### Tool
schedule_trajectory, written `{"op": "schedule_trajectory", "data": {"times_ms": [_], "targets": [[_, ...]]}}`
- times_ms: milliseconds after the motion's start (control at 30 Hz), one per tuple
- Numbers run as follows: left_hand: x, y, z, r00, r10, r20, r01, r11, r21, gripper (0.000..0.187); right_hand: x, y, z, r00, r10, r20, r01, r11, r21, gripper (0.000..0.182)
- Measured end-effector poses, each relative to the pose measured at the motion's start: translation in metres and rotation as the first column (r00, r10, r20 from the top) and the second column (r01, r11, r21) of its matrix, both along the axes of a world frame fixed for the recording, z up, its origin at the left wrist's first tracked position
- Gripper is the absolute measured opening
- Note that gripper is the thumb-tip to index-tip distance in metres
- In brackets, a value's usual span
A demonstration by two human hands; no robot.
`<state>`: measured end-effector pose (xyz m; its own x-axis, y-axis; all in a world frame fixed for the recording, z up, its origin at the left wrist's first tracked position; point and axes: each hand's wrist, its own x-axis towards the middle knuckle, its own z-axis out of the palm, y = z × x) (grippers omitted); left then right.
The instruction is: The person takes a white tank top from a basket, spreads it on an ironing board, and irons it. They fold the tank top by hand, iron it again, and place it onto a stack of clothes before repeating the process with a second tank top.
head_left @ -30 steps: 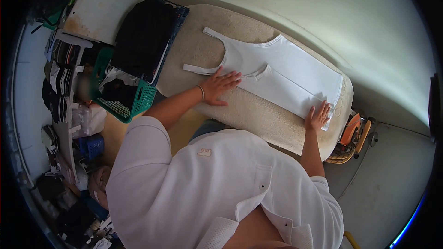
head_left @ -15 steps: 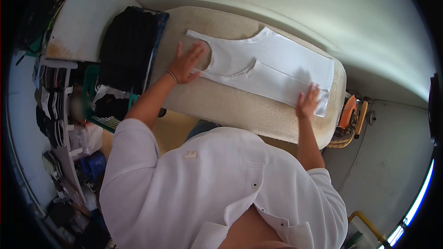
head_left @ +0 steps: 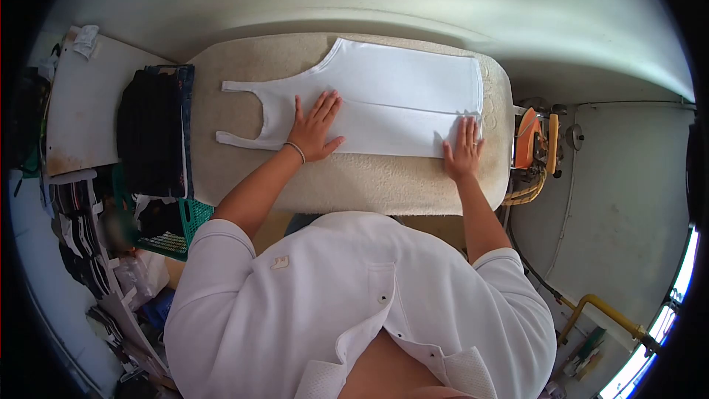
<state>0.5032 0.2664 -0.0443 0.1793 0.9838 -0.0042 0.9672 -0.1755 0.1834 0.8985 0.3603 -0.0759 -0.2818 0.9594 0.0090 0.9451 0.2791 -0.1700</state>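
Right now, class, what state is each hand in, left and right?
Left hand: open, fingers spread, laid on the white sleeveless fabric top.
Right hand: open, laid near its hem, grasping nothing visible.

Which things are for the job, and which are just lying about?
For the job:
White top, flat under both hands
Left hand
Right hand
Padded table

Lying about, it seems:
Dark clothes
Green basket
Orange tool, untouched but perhaps needed
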Motion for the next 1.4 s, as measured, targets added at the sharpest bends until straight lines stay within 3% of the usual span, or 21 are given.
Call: {"op": "schedule_trajectory", "data": {"times_ms": [33, 100, 133, 200, 300, 367, 433, 500, 567, 600, 667, 700, 767, 800, 867, 967, 1033, 1100, 1233, 1333, 1400], "targets": [[0.001, 0.008, 0.007, 1.000, 0.000, -0.009, 0.000, 1.000, 0.006, 0.081, 0.000, 0.000, 0.010, 1.000, 0.000, -0.009, 0.000, 1.000, 0.006, 0.079], [0.000, 0.026, 0.021, 0.999, -0.044, 0.014, 0.042, 0.988, 0.146, 0.067, -0.001, 0.008, 0.031, 0.983, -0.074, 0.170, 0.099, 0.985, -0.142, 0.078], [-0.004, 0.044, 0.019, 0.999, -0.041, 0.007, 0.040, 0.989, 0.146, 0.067, 0.000, 0.020, 0.026, 0.990, -0.091, 0.109, 0.090, 0.996, 0.013, 0.071], [-0.021, 0.100, 0.012, 0.971, 0.006, 0.239, -0.051, 0.982, 0.183, 0.051, 0.001, 0.066, 0.028, 0.997, -0.045, 0.057, 0.041, 0.996, 0.073, 0.064], [-0.028, 0.163, 0.021, 0.971, 0.093, 0.222, -0.132, 0.976, 0.172, 0.041, -0.013, 0.147, 0.038, 0.995, 0.085, -0.050, -0.078, 0.987, 0.138, 0.043], [-0.025, 0.185, 0.036, 0.972, 0.225, -0.072, -0.233, 0.960, -0.155, 0.036, -0.028, 0.180, 0.039, 0.992, 0.122, -0.038, -0.116, 0.984, 0.138, 0.041], [-0.023, 0.195, 0.040, 0.961, 0.242, -0.132, -0.261, 0.953, -0.155, 0.032, -0.039, 0.196, 0.045, 0.988, 0.156, -0.022, -0.152, 0.980, 0.130, 0.040], [-0.024, 0.199, 0.044, 0.948, 0.256, -0.191, -0.288, 0.944, -0.162, 0.028, -0.046, 0.201, 0.051, 0.987, 0.145, 0.066, -0.143, 0.989, -0.039, 0.038], [-0.030, 0.199, 0.053, 0.946, 0.289, -0.145, -0.316, 0.923, -0.221, 0.026, -0.045, 0.207, 0.049, 0.992, 0.125, 0.026, -0.125, 0.992, -0.003, 0.027], [-0.033, 0.198, 0.052, 0.946, 0.289, -0.146, -0.316, 0.921, -0.227, 0.026, -0.043, 0.207, 0.055, 0.994, 0.107, 0.021, -0.107, 0.994, -0.002, 0.021], [-0.042, 0.192, 0.052, 0.917, 0.368, 0.155, -0.331, 0.918, -0.219, 0.024, -0.036, 0.204, 0.065, 0.997, 0.069, -0.041, -0.068, 0.998, 0.012, 0.008], [-0.043, 0.184, 0.054, 0.919, 0.363, 0.153, -0.325, 0.918, -0.227, 0.024, -0.025, 0.202, 0.063, 0.989, 0.106, -0.105, -0.097, 0.991, 0.091, 0.007], [-0.041, 0.162, 0.061, 0.826, 0.342, 0.448, -0.319, 0.939, -0.128, 0.020, -0.013, 0.183, 0.084, 0.962, 0.169, -0.214, -0.126, 0.971, 0.203, 0.007], [-0.034, 0.147, 0.068, 0.828, 0.338, 0.448, -0.310, 0.941, -0.137, 0.020, -0.007, 0.169, 0.090, 0.964, 0.159, -0.212, -0.118, 0.974, 0.194, 0.007], [-0.016, 0.104, 0.083, 0.750, 0.259, 0.609, -0.358, 0.933, 0.044, 0.018, 0.003, 0.132, 0.100, 0.817, -0.003, -0.576, 0.020, 1.000, 0.023, 0.011], [0.007, 0.027, 0.057, 0.784, 0.132, 0.607, -0.366, 0.887, 0.280, 0.020, 0.025, 0.065, 0.091, 0.782, 0.035, -0.623, 0.076, 0.986, 0.151, 0.014], [0.024, -0.015, 0.036, 0.822, 0.091, 0.562, -0.336, 0.874, 0.350, 0.022, 0.042, 0.026, 0.071, 0.844, 0.155, -0.513, 0.024, 0.945, 0.325, 0.015], [0.036, -0.037, 0.016, 0.842, 0.070, 0.535, -0.312, 0.872, 0.378, 0.023, 0.046, -0.005, 0.049, 0.842, 0.099, -0.530, 0.061, 0.959, 0.276, 0.014], [0.047, -0.046, -0.002, 0.826, 0.196, 0.529, -0.392, 0.873, 0.288, 0.022, 0.045, -0.024, 0.027, 0.855, -0.088, -0.510, 0.133, 0.990, 0.053, 0.014], [0.048, -0.046, -0.002, 0.847, 0.195, 0.494, -0.383, 0.869, 0.314, 0.021, 0.050, -0.020, 0.023, 0.889, 0.026, -0.457, 0.063, 0.982, 0.178, 0.018], [0.047, -0.047, -0.001, 0.847, 0.202, 0.492, -0.388, 0.868, 0.311, 0.021, 0.055, -0.021, 0.018, 0.886, 0.026, -0.463, 0.049, 0.987, 0.150, 0.019]]}}
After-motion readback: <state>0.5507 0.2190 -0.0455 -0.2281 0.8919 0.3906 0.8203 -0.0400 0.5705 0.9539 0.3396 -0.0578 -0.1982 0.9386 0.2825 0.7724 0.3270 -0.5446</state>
